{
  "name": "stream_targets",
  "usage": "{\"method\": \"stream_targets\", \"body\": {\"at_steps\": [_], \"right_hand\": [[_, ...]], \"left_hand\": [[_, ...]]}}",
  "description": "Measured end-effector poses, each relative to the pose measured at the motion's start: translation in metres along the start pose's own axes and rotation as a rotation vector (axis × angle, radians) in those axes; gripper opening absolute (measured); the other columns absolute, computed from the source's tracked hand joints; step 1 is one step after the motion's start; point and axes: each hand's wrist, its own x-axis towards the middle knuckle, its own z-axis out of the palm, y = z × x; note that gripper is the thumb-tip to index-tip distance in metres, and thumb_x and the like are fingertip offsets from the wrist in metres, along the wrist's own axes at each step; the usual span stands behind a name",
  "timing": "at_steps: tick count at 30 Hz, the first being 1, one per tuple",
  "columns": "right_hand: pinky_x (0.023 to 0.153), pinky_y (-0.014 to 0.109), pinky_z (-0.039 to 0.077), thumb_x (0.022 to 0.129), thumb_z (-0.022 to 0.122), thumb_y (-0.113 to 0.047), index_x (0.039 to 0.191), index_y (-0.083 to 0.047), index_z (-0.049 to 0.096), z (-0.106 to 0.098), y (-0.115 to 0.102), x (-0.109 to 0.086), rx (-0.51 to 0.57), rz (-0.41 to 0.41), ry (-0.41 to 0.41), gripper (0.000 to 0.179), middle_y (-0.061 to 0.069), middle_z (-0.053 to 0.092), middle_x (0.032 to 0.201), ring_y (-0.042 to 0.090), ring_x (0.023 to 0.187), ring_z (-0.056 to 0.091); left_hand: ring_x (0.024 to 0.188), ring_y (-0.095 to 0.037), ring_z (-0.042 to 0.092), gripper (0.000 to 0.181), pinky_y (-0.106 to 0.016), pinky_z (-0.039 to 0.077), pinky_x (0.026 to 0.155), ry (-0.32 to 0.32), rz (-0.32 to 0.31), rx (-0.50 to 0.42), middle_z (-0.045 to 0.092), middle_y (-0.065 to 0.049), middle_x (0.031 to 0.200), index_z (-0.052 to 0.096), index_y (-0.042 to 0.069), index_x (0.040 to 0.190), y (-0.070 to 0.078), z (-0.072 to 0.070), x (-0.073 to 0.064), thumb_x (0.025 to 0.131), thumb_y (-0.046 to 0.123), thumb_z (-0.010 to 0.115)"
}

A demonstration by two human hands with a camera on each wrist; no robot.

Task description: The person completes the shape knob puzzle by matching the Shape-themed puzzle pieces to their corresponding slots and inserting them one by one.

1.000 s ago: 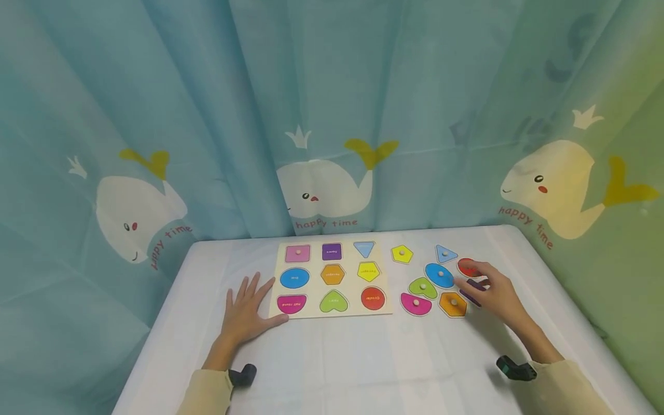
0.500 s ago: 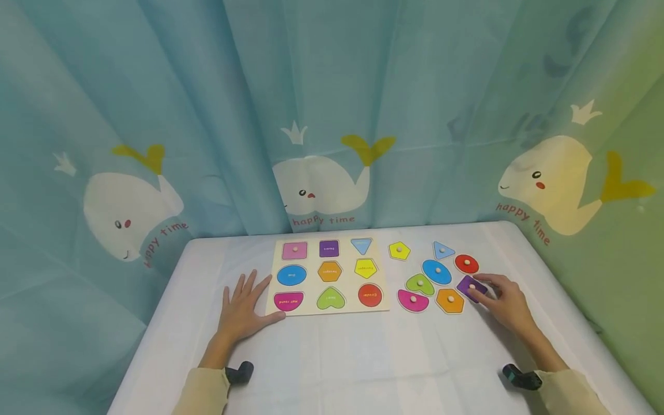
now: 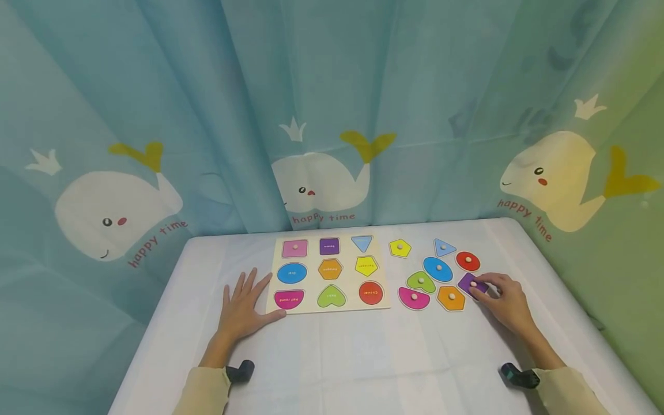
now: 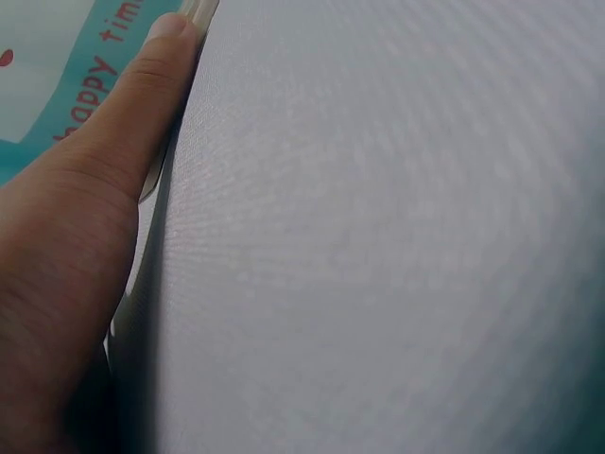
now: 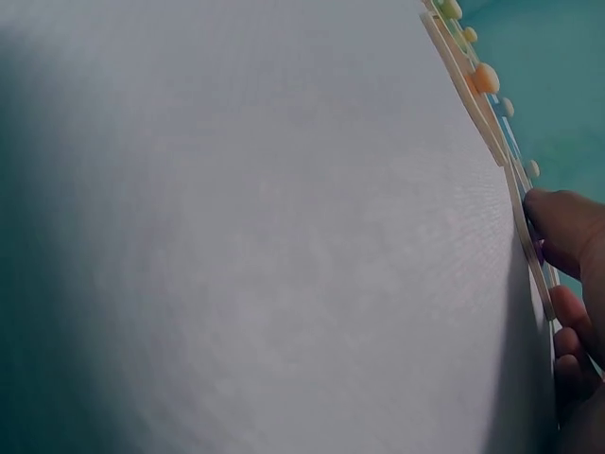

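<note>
My left hand (image 3: 242,311) lies with spread fingers at the left edge of the cream puzzle board (image 3: 311,288); its thumb touches the front left corner. In the left wrist view, the thumb (image 4: 113,142) lies along the board's edge. My right hand (image 3: 507,302) pinches the purple square puzzle piece (image 3: 466,281) with thumb and index finger around its small knob. The right wrist view shows the thumb close over that piece, which lies flat on the white table. A pink knobbed piece (image 3: 289,249) sits in the board's far left slot.
Between board and right hand lie loose knobbed pieces: yellow pentagon (image 3: 396,252), light blue triangle (image 3: 441,252), red circle (image 3: 465,265), blue oval (image 3: 434,274), green heart (image 3: 417,283), magenta half round (image 3: 407,300) and orange hexagon (image 3: 447,302). A whale-print curtain (image 3: 430,115) stands behind the table.
My right hand has moved from above the purple square, uncovering the red circle, and its thumb and index finger have closed around the square's knob. The left hand stays in place.
</note>
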Motion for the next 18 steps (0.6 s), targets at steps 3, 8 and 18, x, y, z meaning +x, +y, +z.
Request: {"method": "stream_targets", "body": {"at_steps": [3, 8, 18], "right_hand": [[0.095, 0.071, 0.041, 0.094, 0.077, -0.019, 0.115, 0.001, 0.070, 0.0009, -0.0007, -0.0001, 0.004, 0.008, 0.007, 0.030, 0.031, 0.057, 0.128, 0.050, 0.121, 0.045], [0.095, 0.071, 0.041, 0.096, 0.075, -0.022, 0.113, 0.001, 0.071, 0.0024, -0.0014, 0.0009, 0.000, 0.043, 0.012, 0.029, 0.031, 0.057, 0.128, 0.050, 0.121, 0.045], [0.096, 0.070, 0.042, 0.098, 0.073, -0.026, 0.109, 0.001, 0.073, 0.0063, -0.0029, 0.0005, -0.013, 0.107, 0.018, 0.029, 0.030, 0.057, 0.128, 0.050, 0.121, 0.045]], "left_hand": [[0.154, -0.047, 0.011, 0.101, -0.075, 0.003, 0.117, 0.003, 0.001, -0.010, 0.022, -0.019, 0.169, 0.039, 0.018, 0.159, -0.0006, 0.0010, -0.0002, 0.077, 0.067, 0.075], [0.155, -0.047, 0.011, 0.102, -0.074, 0.003, 0.118, -0.001, 0.000, -0.019, 0.021, -0.019, 0.169, 0.039, 0.019, 0.159, 0.0000, 0.0003, 0.0000, 0.077, 0.066, 0.075], [0.155, -0.046, 0.010, 0.102, -0.075, 0.002, 0.117, -0.008, -0.012, -0.017, 0.021, -0.019, 0.169, 0.039, 0.019, 0.159, -0.0013, 0.0013, 0.0011, 0.077, 0.067, 0.076]]}}
